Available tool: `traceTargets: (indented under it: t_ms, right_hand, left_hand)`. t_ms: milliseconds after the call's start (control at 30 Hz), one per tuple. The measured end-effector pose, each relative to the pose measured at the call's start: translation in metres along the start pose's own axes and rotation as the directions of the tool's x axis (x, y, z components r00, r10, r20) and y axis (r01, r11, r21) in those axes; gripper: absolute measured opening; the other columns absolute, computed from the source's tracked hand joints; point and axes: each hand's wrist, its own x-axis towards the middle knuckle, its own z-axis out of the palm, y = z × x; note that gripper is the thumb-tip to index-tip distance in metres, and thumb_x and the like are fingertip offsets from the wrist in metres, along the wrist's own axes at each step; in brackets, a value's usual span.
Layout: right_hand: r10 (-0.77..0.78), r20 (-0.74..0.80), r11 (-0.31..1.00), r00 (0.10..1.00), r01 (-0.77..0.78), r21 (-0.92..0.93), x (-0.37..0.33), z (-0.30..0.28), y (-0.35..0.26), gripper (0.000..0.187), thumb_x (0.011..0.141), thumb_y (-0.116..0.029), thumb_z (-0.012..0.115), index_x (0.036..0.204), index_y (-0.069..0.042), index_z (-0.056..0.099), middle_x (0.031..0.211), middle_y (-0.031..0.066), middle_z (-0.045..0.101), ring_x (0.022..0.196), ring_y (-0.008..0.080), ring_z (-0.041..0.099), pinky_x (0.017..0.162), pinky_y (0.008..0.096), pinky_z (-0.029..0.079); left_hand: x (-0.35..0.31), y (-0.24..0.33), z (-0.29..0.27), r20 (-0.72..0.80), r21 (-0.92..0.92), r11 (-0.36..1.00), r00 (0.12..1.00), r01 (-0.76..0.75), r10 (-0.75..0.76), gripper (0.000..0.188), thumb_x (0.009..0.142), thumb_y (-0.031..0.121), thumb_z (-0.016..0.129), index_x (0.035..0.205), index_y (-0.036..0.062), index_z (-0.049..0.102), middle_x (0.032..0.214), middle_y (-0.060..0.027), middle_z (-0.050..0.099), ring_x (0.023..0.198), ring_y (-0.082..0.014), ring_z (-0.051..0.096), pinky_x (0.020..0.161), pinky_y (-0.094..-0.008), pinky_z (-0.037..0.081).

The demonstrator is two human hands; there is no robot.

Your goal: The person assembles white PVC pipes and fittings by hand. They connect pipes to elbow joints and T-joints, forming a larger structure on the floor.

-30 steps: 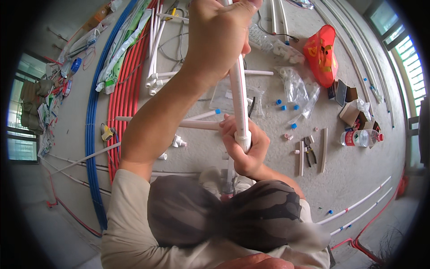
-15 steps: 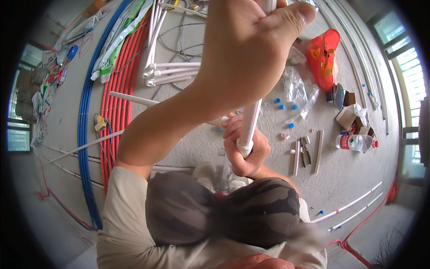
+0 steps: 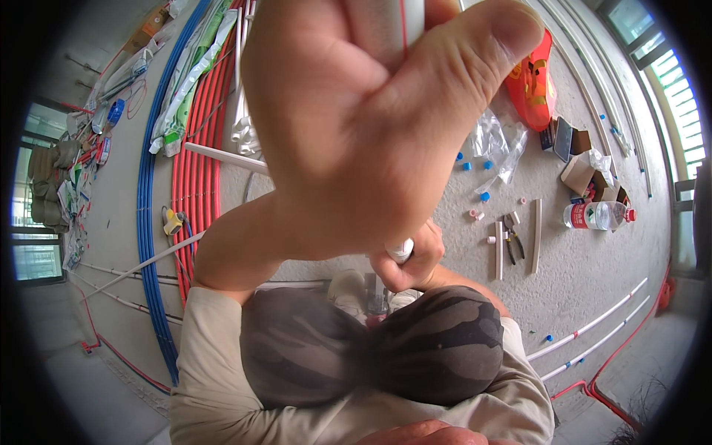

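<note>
My left hand (image 3: 356, 141) looms large, close under the head camera, its fingers closed around a white plastic pipe (image 3: 387, 26) with a thin red stripe. The thumb sticks out to the right. Lower down, my right hand (image 3: 424, 259) is closed at the bottom end of what looks like the same pipe, in front of my knees. The left hand and wrist hide the pipe's middle and most of the right hand's fingers. Another white pipe (image 3: 226, 158) lies on the floor behind my left forearm.
Blue pipes (image 3: 145, 200) and red pipes (image 3: 200, 193) run along the left. To the right lie pliers (image 3: 518, 243), a short pipe piece (image 3: 536, 237), a clear plastic bottle (image 3: 608, 215), an opened carton (image 3: 577, 176), a red bag (image 3: 532, 93) and scattered blue caps (image 3: 484, 196).
My left hand has come nearer the camera and moved left, now covering most of the pipe. My right hand still holds the lower end, slightly lower in view.
</note>
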Motion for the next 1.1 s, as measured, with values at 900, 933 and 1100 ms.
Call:
traceTargets:
  t_ms: [900,933,1100]
  right_hand:
    - [0.414,-0.047,0.682,0.909,-0.276,0.677,-0.003,0.001,0.015,0.088,0.085,-0.014,0.085,0.152,-0.001,0.029,0.129,0.0129,0.053,0.120,0.0200,0.054,0.104,0.0384,0.043]
    - [0.466,-0.029,0.642,0.884,-0.315,0.699,-0.003,0.000,0.013,0.085,0.086,-0.011,0.083,0.151,-0.001,0.029,0.128,0.0127,0.054,0.120,0.0200,0.054,0.103,0.0381,0.043]
    - [0.517,-0.066,0.584,0.853,-0.296,0.756,-0.009,0.004,0.012,0.075,0.088,0.000,0.077,0.148,-0.001,0.032,0.126,0.0135,0.056,0.117,0.0205,0.056,0.099,0.0360,0.046]
  left_hand:
    - [-0.033,0.023,-0.048,0.006,-0.477,0.873,0.993,0.104,-0.115,0.047,0.111,0.050,0.042,0.079,0.0152,0.038,0.060,0.0025,0.037,0.045,-0.0118,0.030,0.041,-0.0273,0.033]
    - [-0.034,0.021,-0.048,0.012,-0.478,0.873,0.994,0.097,-0.104,0.047,0.111,0.050,0.043,0.079,0.0153,0.038,0.060,0.0026,0.037,0.045,-0.0117,0.030,0.042,-0.0273,0.033]
    - [-0.041,0.017,-0.046,0.036,-0.501,0.865,0.999,0.023,-0.005,0.047,0.108,0.049,0.052,0.078,0.0156,0.038,0.055,0.0031,0.039,0.040,-0.0100,0.033,0.038,-0.0264,0.034]
